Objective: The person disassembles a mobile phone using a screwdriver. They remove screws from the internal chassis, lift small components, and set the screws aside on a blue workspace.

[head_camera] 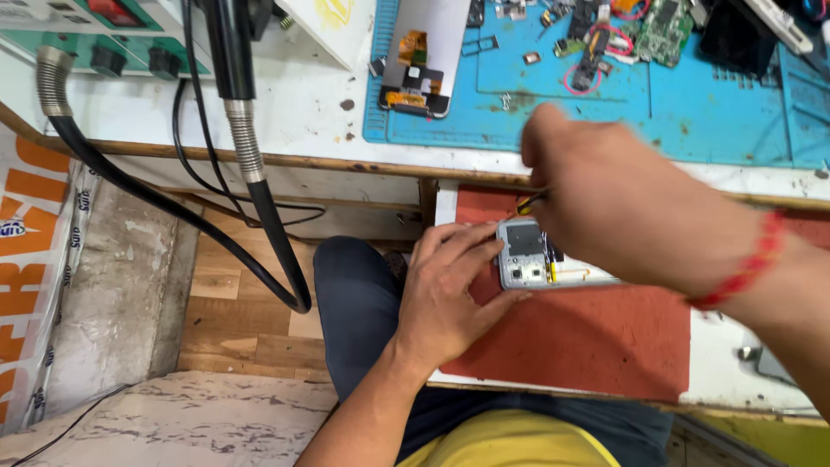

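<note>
Now your left hand [450,290] grips the opened grey phone [540,255], lying left-to-right on the red mat [571,337]; your right hand [622,203] pinches a yellow-tipped tool [529,201].

A white workbench [303,121] carries a blue mat [718,112], with a red mat [588,337] on its lower shelf.

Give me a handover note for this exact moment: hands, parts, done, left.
Left hand: steadies the opened phone at its end, on the red mat.
Right hand: fingers pinch a thin yellow-tipped tool just above the phone.
Parts: screen panel and circuit board lie on the blue mat.
Done: back off, insides exposed.
Left: cannot tell which internal part is being worked on; phone not reassembled.
</note>
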